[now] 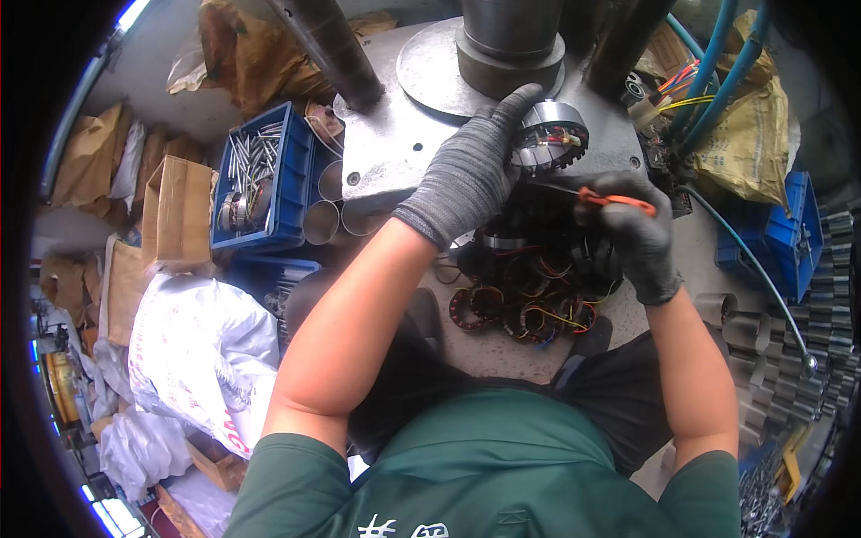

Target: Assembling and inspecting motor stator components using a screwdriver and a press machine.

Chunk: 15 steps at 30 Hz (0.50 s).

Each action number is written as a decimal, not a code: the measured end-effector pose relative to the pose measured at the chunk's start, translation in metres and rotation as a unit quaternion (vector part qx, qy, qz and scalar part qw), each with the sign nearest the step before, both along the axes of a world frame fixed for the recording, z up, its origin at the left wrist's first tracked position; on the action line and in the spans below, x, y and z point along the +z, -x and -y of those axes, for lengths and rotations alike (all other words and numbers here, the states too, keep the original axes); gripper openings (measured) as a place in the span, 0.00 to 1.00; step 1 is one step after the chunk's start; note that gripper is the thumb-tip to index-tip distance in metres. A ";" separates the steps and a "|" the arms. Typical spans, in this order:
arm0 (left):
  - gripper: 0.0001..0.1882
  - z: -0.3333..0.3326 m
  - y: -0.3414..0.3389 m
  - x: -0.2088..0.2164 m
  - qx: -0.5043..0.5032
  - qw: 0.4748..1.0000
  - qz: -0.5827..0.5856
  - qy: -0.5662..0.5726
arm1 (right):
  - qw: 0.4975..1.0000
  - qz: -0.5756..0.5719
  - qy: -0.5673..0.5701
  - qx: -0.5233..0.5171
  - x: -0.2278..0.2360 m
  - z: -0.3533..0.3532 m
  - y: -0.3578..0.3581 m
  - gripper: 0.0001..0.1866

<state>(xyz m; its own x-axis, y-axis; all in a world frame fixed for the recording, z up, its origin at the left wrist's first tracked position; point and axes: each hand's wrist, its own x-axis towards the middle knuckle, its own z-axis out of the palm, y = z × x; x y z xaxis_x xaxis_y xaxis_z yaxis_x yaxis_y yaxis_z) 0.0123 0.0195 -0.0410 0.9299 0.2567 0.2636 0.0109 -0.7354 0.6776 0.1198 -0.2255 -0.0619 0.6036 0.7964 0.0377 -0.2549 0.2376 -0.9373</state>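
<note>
My left hand, in a grey knitted glove, grips a motor stator by its side, over the front edge of a metal press plate. The stator has a bright metal ring outside, with dark teeth and coloured wire ends inside. In my right hand, also gloved in grey, is an orange-handled tool. Its thin metal shaft points left, just below the stator; its exact kind is unclear. Beneath both hands lie several wound stators with red, yellow and black wires on the floor.
Ahead stand the press plate, its round ram and two dark posts. A blue crate of metal rods is at left, above a white sack. At right are a blue bin, a hanging cable and stacked metal sleeves.
</note>
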 end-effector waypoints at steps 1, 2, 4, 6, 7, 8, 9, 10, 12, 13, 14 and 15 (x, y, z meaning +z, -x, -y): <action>0.44 0.001 0.001 0.003 0.001 1.000 -0.012 0.005 | 1.000 0.000 0.001 0.002 0.002 0.002 0.003 0.17; 0.43 0.002 0.002 0.004 0.002 1.000 -0.025 0.009 | 0.998 0.046 -0.016 -0.034 0.005 0.004 0.007 0.16; 0.42 0.001 0.000 0.003 -0.001 1.000 -0.002 -0.013 | 0.985 0.140 -0.012 -0.097 0.011 0.001 0.017 0.15; 0.40 0.001 -0.001 0.002 -0.005 0.999 0.021 -0.037 | 0.974 0.200 0.005 -0.103 0.007 -0.008 0.023 0.15; 0.40 0.001 -0.002 0.002 -0.004 0.999 0.021 -0.037 | 0.959 0.261 0.024 -0.112 0.003 -0.010 0.022 0.15; 0.40 0.001 -0.002 0.002 -0.003 0.999 0.021 -0.037 | 0.925 0.360 0.051 -0.112 -0.001 -0.010 0.017 0.16; 0.40 0.001 -0.002 0.002 -0.005 0.999 0.023 -0.037 | 0.924 0.361 0.052 -0.113 -0.002 -0.010 0.018 0.16; 0.41 0.002 -0.001 0.005 0.004 1.000 -0.005 -0.020 | 0.912 0.385 0.081 -0.119 -0.002 -0.014 0.022 0.16; 0.43 0.003 -0.001 0.006 0.012 0.999 -0.033 -0.003 | 0.894 0.415 0.111 -0.129 -0.002 -0.021 0.024 0.16; 0.43 0.003 0.000 0.006 0.008 0.999 -0.032 0.000 | 0.894 0.414 0.111 -0.129 -0.003 -0.025 0.021 0.16; 0.43 0.003 0.000 0.007 0.005 0.999 -0.031 0.002 | 0.877 0.450 0.113 -0.125 -0.004 -0.030 0.017 0.16; 0.43 0.004 0.000 0.007 0.005 1.000 -0.031 0.002 | 0.858 0.486 0.116 -0.120 -0.005 -0.032 0.015 0.16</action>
